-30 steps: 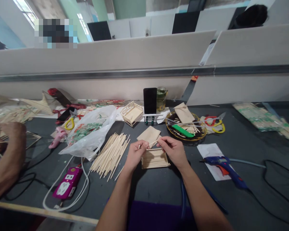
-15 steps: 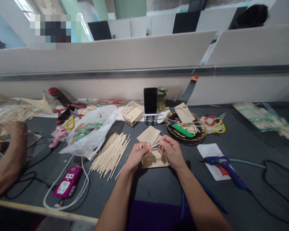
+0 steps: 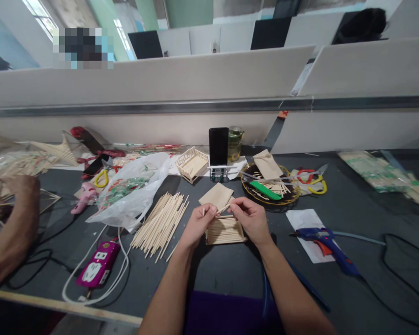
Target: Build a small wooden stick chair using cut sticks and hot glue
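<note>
L hand (image 3: 195, 223) & R hand (image 3: 249, 218) were both pinched shut on one thin pale wooden stick (image 3: 222, 209), just above the small pale stick-built box (image 3: 225, 231) on the dark grey table (image 3: 230, 270). Box walls looked several layers up, stick not yet laid. Loose pile of pale wooden sticks (image 3: 160, 221) lay near L hand.

1. This is looking like a shared craft workshop: low partition boards (image 3: 195, 79) are dividing a long dark worktable (image 3: 335, 288) from further rows behind.
2. Loose bamboo sticks (image 3: 160, 223), a blue glue gun (image 3: 326, 242) and a pink glue gun (image 3: 84, 197) are lying among cables beside a power strip (image 3: 99, 269).
3. Scissors (image 3: 317, 188) and a small stick model (image 3: 192, 164) are sitting near the partition.
4. The left hand (image 3: 195, 225) and right hand (image 3: 252, 219) are pinching a thin stick (image 3: 223, 209) over a stick panel (image 3: 225, 232), while another person's arm (image 3: 10, 232) is working alongside.
</note>
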`<state>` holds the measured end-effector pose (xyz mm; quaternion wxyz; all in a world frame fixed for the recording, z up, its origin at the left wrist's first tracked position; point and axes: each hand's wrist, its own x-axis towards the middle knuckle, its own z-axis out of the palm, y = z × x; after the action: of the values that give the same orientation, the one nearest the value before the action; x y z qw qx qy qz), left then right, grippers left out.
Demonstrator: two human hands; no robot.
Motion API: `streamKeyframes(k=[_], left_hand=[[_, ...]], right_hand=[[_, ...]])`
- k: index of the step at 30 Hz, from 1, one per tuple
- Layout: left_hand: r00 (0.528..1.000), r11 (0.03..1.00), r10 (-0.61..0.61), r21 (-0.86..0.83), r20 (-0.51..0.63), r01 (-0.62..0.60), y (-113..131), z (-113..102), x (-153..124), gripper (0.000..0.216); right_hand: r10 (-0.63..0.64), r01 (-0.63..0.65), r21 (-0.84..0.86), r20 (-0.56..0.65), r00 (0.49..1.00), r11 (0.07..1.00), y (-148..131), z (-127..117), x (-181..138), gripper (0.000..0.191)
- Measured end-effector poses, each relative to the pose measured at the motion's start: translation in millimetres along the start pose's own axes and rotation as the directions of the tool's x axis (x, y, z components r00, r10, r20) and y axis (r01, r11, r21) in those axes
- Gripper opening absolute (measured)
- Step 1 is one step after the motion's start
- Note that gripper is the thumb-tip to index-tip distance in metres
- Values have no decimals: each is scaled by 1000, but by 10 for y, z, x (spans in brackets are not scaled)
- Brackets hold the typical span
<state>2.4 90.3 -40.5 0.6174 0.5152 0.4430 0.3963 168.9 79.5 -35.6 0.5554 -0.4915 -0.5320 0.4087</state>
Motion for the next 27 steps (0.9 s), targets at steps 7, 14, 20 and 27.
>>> streamKeyframes(k=[7, 14, 20, 27], left_hand=[[998, 999, 44, 5, -54, -44, 27, 28, -14, 45], [999, 1000, 24, -15, -25, -24, 23, 54, -19, 47], [998, 999, 15, -30, -60, -17, 7, 52, -6, 46], [993, 994, 72, 85, -92, -64, 14, 68, 8, 50]], right_hand=[[-87, 75, -147, -74, 994, 986, 15, 22, -15, 16], [66, -62, 61, -71, 995, 996, 79, 80, -3, 20], [99, -86, 145, -81, 992, 986, 55, 53, 17, 23], [8, -9, -5, -127, 992, 1000, 49, 51, -10, 17]])
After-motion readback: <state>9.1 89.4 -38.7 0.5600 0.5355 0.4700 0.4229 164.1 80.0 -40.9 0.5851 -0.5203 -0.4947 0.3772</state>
